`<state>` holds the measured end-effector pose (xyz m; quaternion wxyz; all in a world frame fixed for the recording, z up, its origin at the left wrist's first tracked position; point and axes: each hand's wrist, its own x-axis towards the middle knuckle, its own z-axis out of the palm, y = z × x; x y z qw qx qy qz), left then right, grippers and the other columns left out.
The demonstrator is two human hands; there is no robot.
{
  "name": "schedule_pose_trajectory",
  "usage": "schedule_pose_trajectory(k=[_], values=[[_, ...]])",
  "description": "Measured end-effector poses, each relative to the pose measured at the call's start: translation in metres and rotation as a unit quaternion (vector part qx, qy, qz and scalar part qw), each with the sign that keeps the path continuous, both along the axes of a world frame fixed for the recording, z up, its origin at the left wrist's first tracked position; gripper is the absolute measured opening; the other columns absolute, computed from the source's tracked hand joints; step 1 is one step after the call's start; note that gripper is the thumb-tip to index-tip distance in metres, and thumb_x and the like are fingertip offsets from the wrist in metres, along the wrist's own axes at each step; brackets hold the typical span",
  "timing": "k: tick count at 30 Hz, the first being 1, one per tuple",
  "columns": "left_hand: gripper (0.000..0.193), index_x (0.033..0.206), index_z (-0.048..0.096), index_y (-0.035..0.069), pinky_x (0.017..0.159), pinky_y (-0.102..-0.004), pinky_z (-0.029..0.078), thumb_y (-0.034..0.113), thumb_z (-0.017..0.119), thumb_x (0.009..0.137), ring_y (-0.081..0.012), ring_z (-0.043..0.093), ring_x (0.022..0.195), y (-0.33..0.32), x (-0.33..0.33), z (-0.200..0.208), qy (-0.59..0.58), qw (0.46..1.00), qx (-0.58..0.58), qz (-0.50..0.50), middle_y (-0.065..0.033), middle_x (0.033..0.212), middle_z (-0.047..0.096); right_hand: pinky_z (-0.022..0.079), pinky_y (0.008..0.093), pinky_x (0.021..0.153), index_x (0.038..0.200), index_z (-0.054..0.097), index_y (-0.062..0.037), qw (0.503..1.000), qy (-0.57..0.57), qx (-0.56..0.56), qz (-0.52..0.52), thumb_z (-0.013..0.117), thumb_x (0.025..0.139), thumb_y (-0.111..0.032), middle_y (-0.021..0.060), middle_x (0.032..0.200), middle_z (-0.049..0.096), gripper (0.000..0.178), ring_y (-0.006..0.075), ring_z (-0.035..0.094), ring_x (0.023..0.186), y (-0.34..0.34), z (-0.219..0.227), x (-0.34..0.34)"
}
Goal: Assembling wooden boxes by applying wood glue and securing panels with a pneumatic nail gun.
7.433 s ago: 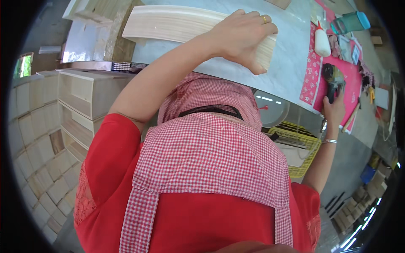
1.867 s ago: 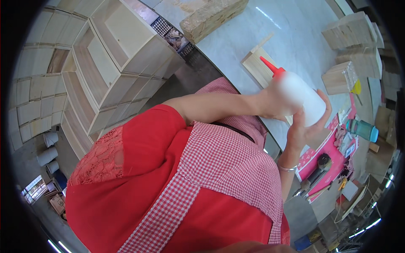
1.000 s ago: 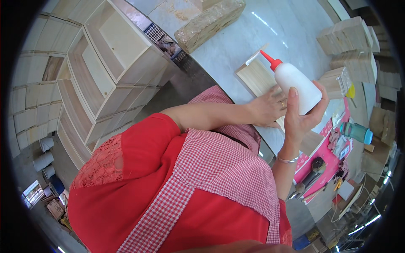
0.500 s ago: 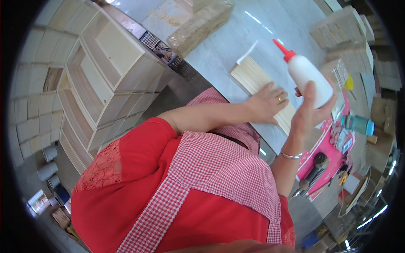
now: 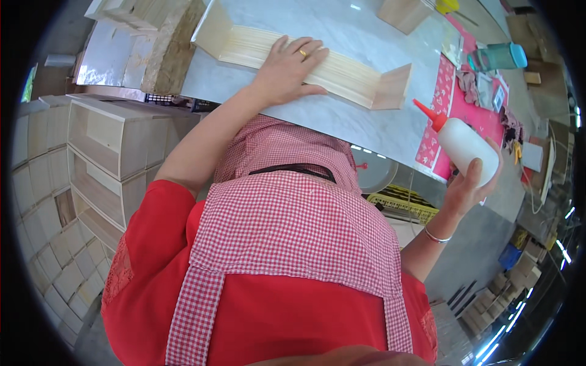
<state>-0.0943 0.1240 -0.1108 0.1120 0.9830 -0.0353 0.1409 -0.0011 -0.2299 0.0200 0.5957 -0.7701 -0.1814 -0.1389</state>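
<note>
On the marble-patterned tabletop lies a long, pale wooden piece with a ridged middle (image 5: 348, 76). A flat wooden end panel stands up at its left end (image 5: 213, 29), another at its right end (image 5: 392, 87). My left hand (image 5: 288, 73) rests across the ridged middle with fingers spread and a ring on one of them. In my right hand (image 5: 469, 190), near the table's right front corner, is a white squeeze bottle (image 5: 467, 149) with a red nozzle. The bottle leans, its tip pointing up and left toward the right end panel without touching it.
A teal bottle (image 5: 495, 58) stands by a pink patterned sheet (image 5: 479, 119) at right. Wooden blocks (image 5: 406, 13) sit at the far edge. Open wooden boxes (image 5: 97, 134) are stacked left of the table (image 5: 293, 113). Below its edge is a yellow crate (image 5: 403, 204).
The whole view has turned, so the wooden piece now lies more crosswise and both end panels show. My right hand has drawn the squeeze bottle away from it, rightward. My left hand stays on the piece.
</note>
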Motion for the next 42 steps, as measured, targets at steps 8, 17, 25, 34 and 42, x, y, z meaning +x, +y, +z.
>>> schedule_pose_trajectory(k=[8, 17, 25, 34, 42], values=[[0.077, 0.144, 0.043, 0.012, 0.116, -0.0521, 0.022, 0.056, 0.064, 0.084, -0.0281, 0.035, 0.139, -0.001, 0.0, 0.002, 0.016, 1.0, 0.015, -0.002, -0.0083, 0.149, 0.041, 0.048, 0.0345, 0.089, 0.122, 0.054, 0.0018, 0.997, -0.02, -0.073, 0.03, 0.074, 0.085, -0.038, 0.0127, 0.115, 0.057, 0.058, 0.0221, 0.058, 0.102, -0.004, -0.006, 0.0], [0.079, 0.144, 0.042, 0.012, 0.116, -0.0524, 0.021, 0.057, 0.064, 0.083, -0.0286, 0.033, 0.14, -0.001, -0.001, 0.006, 0.03, 0.999, 0.017, -0.004, -0.0099, 0.149, 0.041, 0.049, 0.032, 0.087, 0.121, 0.055, 0.0003, 0.996, -0.041, -0.07, 0.048, 0.075, 0.085, -0.02, 0.0099, 0.112, 0.06, 0.046, 0.0181, 0.059, 0.1, 0.011, -0.003, 0.015], [0.078, 0.142, 0.044, 0.011, 0.115, -0.0539, 0.023, 0.057, 0.065, 0.082, -0.0272, 0.034, 0.139, -0.004, -0.004, 0.006, 0.023, 1.0, 0.011, -0.001, -0.0088, 0.146, 0.043, 0.05, 0.0301, 0.084, 0.12, 0.056, 0.0001, 0.995, -0.072, -0.071, 0.027, 0.076, 0.084, -0.014, 0.0087, 0.109, 0.061, 0.043, 0.016, 0.06, 0.095, 0.029, -0.009, 0.04], [0.079, 0.144, 0.042, 0.011, 0.116, -0.053, 0.02, 0.055, 0.066, 0.082, -0.029, 0.033, 0.14, -0.003, 0.003, 0.01, 0.042, 0.999, -0.001, -0.006, -0.0105, 0.148, 0.041, 0.05, 0.032, 0.085, 0.12, 0.056, -0.0009, 0.998, -0.055, -0.042, 0.006, 0.075, 0.086, -0.016, 0.0094, 0.108, 0.061, 0.042, 0.0169, 0.06, 0.096, 0.022, -0.015, 0.048], [0.082, 0.141, 0.044, 0.007, 0.112, -0.0608, 0.022, 0.05, 0.073, 0.077, -0.0364, 0.033, 0.139, -0.02, -0.02, 0.017, 0.092, 0.993, -0.07, 0.038, -0.0156, 0.148, 0.04, 0.049, 0.0349, 0.088, 0.115, 0.052, 0.0024, 0.988, -0.027, -0.051, -0.144, 0.078, 0.083, -0.016, 0.0117, 0.109, 0.058, 0.045, 0.0201, 0.057, 0.097, 0.017, -0.083, 0.109]])
